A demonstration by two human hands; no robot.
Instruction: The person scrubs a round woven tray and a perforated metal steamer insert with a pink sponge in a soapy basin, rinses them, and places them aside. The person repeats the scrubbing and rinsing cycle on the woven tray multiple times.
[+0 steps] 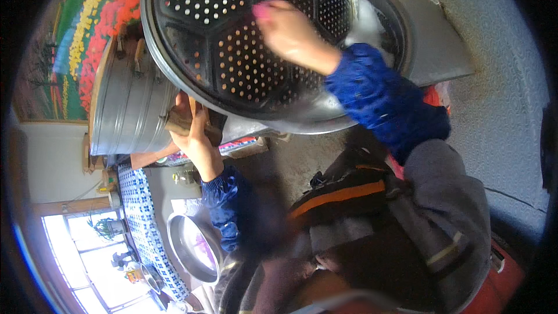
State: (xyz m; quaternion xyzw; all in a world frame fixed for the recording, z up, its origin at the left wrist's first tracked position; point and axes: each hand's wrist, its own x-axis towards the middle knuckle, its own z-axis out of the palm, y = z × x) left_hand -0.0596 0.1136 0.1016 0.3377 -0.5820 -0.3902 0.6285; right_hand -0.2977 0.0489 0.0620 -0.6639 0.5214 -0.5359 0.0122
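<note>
A large round metal steamer tray (257, 59), dark and pierced with holes, is tilted up in front of me. My right hand (292, 35) is on its perforated face, closed around a small pink cloth or sponge (263, 10). At the lower left of the rim, my left hand (194, 133) grips a brown handle-like piece (179, 124); whether this is fixed to the tray I cannot tell. Behind the tray, at the right, is a wide metal basin (405, 30) with white foam or suds (368, 19) in it. Blue sleeve covers reach to both my wrists.
A ribbed metal container (126, 100) stands to the left, with brushes or wooden handles (138, 59) above it. A grey slab (440, 35) lies beyond the basin. At lower left are an oval metal basin (194, 248), a blue-and-white checked cloth (146, 226) and a bright window.
</note>
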